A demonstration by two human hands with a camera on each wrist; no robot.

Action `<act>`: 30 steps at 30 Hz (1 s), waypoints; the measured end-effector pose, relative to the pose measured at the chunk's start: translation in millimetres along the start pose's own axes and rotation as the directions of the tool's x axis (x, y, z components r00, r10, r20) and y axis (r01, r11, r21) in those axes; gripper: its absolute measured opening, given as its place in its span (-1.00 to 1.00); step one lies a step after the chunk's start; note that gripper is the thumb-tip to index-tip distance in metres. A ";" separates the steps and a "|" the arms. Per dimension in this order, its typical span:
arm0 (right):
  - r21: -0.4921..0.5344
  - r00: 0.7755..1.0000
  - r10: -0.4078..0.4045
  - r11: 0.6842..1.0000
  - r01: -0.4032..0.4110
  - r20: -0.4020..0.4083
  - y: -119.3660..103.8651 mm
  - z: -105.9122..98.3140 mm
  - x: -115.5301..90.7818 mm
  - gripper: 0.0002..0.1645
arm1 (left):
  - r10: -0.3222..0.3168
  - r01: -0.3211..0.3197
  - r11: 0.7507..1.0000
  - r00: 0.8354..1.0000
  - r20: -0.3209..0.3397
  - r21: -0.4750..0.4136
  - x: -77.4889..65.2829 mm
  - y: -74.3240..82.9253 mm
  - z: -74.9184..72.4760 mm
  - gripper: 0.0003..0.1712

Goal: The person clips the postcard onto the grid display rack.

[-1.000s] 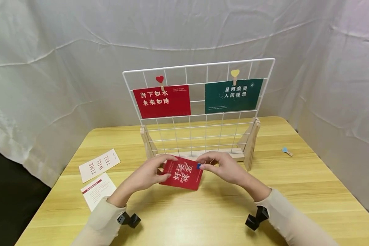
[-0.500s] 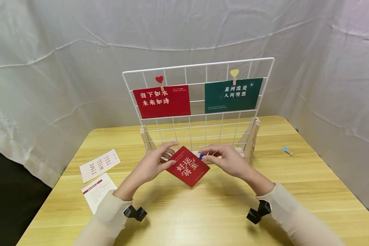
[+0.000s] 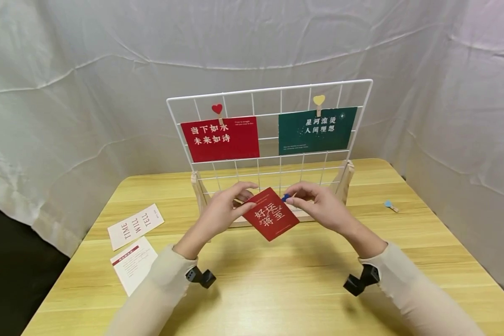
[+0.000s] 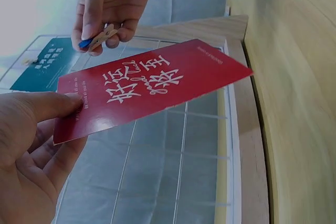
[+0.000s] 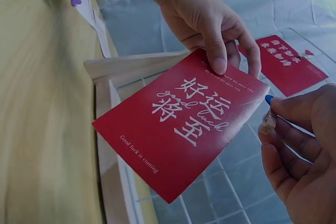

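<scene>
A red card [image 3: 271,214] with white lettering is tilted in front of the grid rack, above the table. My left hand [image 3: 228,205] pinches it near one end, thumb on the printed face, as the left wrist view shows. My right hand [image 3: 319,205] pinches a small wooden clothespin [image 4: 104,37] with a blue top, just beside the card's edge. On the white wire grid [image 3: 280,163], a red card [image 3: 222,140] hangs under a red heart clothespin [image 3: 217,110], and a green card [image 3: 317,131] hangs under a yellow heart clothespin [image 3: 318,101].
Two white cards lie at the left of the wooden table [image 3: 252,298]: one lettered card [image 3: 135,226] and one card with a red stripe [image 3: 133,263]. A light-blue clothespin [image 3: 390,206] lies at the right. Wooden feet [image 3: 345,182] hold the grid upright; a pale curtain [image 3: 252,37] hangs behind.
Both hands have moved up and toward the grid. The red card in my left hand has turned from nearly level to corner-down, and the blue clothespin has come away from its corner.
</scene>
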State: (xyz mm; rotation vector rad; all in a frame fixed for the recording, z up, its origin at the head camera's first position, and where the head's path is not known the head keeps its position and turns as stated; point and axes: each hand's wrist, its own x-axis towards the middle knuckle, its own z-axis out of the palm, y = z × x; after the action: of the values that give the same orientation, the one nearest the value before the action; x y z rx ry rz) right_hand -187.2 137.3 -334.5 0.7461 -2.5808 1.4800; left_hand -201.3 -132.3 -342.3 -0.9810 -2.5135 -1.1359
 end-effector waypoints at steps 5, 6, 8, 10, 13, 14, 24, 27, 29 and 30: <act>0.000 0.999 -0.012 1.000 0.012 -0.049 -1.5 -9.8 1.2 -0.83 | 0.010 -0.010 1.000 1.000 -0.019 -0.015 11.1 4.8 5.9 -0.61; -0.007 0.998 -0.021 1.000 0.021 -0.056 -1.5 -11.7 1.5 -0.83 | 0.010 -0.010 1.000 1.000 -0.020 -0.022 13.3 5.8 7.1 -0.63; -0.025 0.997 -0.042 0.999 0.040 -0.069 -1.4 -15.8 2.0 -0.80 | 0.009 -0.010 1.000 1.000 -0.020 -0.025 18.2 7.6 9.7 -0.68; -0.039 0.995 -0.068 0.997 0.065 -0.076 -1.3 -19.8 2.7 -0.78 | 0.011 -0.011 1.000 1.000 -0.019 -0.022 23.2 9.1 12.1 -0.71; -0.063 0.992 -0.096 0.994 0.091 -0.085 -0.9 -25.7 3.9 -0.76 | 0.015 -0.015 1.000 1.000 -0.022 -0.018 30.1 11.6 15.2 -0.72; -0.066 0.991 -0.098 0.994 0.092 -0.087 -0.9 -27.6 4.2 -0.77 | 0.017 -0.018 1.000 1.000 -0.024 -0.014 32.1 12.5 16.0 -0.72; -0.095 0.991 -0.054 0.995 0.043 -0.123 -2.6 -43.6 5.6 -0.82 | 0.084 -0.079 0.993 0.995 -0.053 0.086 51.2 19.0 25.4 -0.71; -0.099 0.990 -0.045 0.995 0.032 -0.130 -3.3 -46.5 6.1 -0.82 | 0.084 -0.078 0.992 0.995 -0.061 0.100 56.1 20.0 28.0 -0.70; -0.103 0.990 -0.037 0.994 0.023 -0.133 -3.0 -48.2 6.9 -0.82 | 0.084 -0.077 0.992 0.995 -0.062 0.098 59.3 20.9 29.4 -0.70; -0.110 0.990 -0.033 0.994 0.018 -0.137 -3.3 -49.1 6.9 -0.81 | 0.083 -0.076 0.992 0.995 -0.062 0.097 61.0 21.1 30.3 -0.70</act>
State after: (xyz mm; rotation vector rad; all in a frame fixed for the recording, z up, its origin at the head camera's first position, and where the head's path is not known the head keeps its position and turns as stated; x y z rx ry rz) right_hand -200.2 174.1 -303.7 0.6368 -2.5143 1.3214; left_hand -231.3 -70.4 -323.6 -0.9926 -2.4291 -1.0004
